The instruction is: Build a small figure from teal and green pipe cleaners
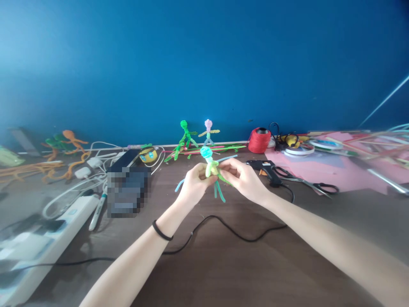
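Observation:
Between my hands, above the middle of the dark table, is a pipe cleaner figure (pixel 210 163) with a turquoise coiled head, a yellow-green body and blue-green limbs sticking out. My left hand (pixel 195 181) pinches its body from the left, fingers closed. From the other side my right hand (pixel 242 175) grips the figure's body and a green pipe cleaner end, fingertips pressed together. Parts of the body are hidden by my fingers. Behind it, a green pipe cleaner figure (pixel 184 133) and a pink-headed one (pixel 208 126) stand near the wall.
At right lie a black glue gun (pixel 271 172), scissors (pixel 306 183), red thread spool (pixel 259 140) and pink paper (pixel 348 170). A black cable (pixel 220 218) crosses the table in front. Left are a white power strip (pixel 60 238), a marker (pixel 98 211) and orange pipe cleaner figures (pixel 73 140).

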The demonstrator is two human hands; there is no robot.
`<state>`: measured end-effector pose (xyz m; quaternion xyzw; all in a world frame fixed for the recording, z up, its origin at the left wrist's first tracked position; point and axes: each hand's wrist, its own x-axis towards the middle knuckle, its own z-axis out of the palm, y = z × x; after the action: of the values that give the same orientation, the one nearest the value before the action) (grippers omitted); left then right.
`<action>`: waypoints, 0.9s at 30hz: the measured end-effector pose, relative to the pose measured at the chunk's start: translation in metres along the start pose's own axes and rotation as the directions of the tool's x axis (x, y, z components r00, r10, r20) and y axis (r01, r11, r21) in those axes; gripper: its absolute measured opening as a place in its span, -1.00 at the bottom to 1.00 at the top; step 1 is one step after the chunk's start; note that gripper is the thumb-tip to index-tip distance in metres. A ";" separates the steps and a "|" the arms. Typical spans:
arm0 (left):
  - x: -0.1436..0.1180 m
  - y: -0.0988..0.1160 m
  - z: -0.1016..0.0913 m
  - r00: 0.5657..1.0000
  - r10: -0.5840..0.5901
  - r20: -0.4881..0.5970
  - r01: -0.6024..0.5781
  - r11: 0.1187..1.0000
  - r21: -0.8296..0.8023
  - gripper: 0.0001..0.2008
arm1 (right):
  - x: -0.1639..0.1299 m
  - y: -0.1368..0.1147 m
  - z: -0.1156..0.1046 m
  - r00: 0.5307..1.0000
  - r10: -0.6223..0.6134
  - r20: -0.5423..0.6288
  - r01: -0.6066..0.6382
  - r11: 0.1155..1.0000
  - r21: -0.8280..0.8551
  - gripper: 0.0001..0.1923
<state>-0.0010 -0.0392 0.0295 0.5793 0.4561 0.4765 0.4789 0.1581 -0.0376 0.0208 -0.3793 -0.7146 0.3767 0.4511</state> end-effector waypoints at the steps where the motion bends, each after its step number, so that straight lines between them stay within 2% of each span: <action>1: 0.000 0.000 0.000 1.000 0.004 -0.011 -0.004 1.000 -0.002 -0.81 | 0.000 0.000 0.000 1.000 -0.003 0.022 0.004 1.000 -0.021 -0.81; 4: 0.001 0.000 -0.002 0.999 0.023 -0.039 -0.023 1.000 -0.004 -0.83 | 0.000 0.002 -0.001 0.996 -0.004 0.090 0.012 0.996 -0.087 -0.75; 9: 0.000 0.000 -0.001 0.998 0.049 -0.045 -0.048 0.999 0.015 -0.86 | 0.001 0.007 -0.001 0.993 0.016 0.114 -0.002 0.992 -0.123 -0.76; 17: 0.002 -0.005 -0.003 0.990 0.143 0.000 -0.141 0.973 0.184 -0.89 | 0.003 0.005 -0.002 0.984 0.096 0.152 -0.089 0.995 -0.052 -0.80; 23: 0.004 -0.014 -0.007 0.971 0.236 0.026 -0.230 0.908 0.350 -0.92 | 0.004 0.007 -0.002 0.976 0.123 0.179 -0.124 0.992 -0.002 -0.87; 27: 0.003 -0.012 -0.007 0.969 0.242 0.055 -0.243 0.882 0.404 -0.91 | 0.005 0.007 -0.001 0.973 0.134 0.185 -0.141 0.990 0.022 -0.88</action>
<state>-0.0085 -0.0334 0.0182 0.7194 0.4686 0.4263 0.2847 0.1592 -0.0300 0.0168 -0.3835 -0.7184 0.4529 0.3628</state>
